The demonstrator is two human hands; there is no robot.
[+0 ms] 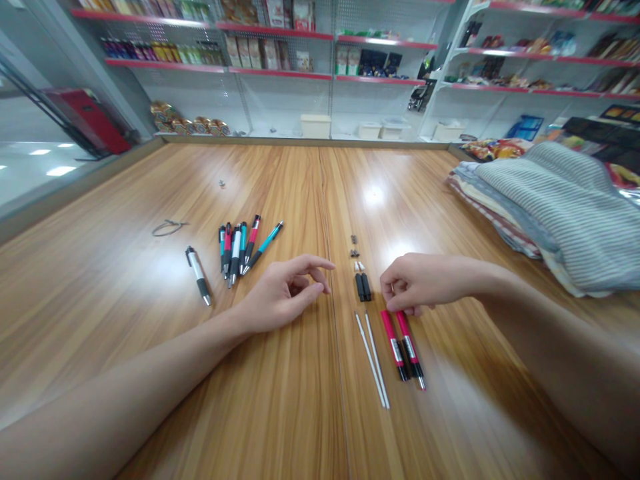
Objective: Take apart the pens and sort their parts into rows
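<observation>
Shop room, stocked shelves [280, 73] at 12 o'clock; wood-grain counter [280, 407] below, cloth stack [560, 207] near 3. Clock centred on the view.

Pen parts sit in a column from 3 down to 5: small dark parts [355, 253], white tips [357, 267], two black sleeves [359, 288], two white refills [373, 363]. Two pink barrels [392, 337] lie side by side at 4–5, right of the refills; the right-hand one shows a silver tip at its lower end.

Right hand [411, 285] between 3 and 4, fingertips at the upper end of the right-hand barrel. Can't tell whether its grip is clamped on it. Left hand [295, 293] at 7, thumb and forefinger apart, nothing visible in the grip.

Pen cluster [236, 250] near 9, untouched; lone white pen [197, 270] between 8 and 9.

Step in hand, judged: lining up or handling that barrel. Next move likely calls for a light fingertip pinch, clear of neighbouring parts, which could roll.
</observation>
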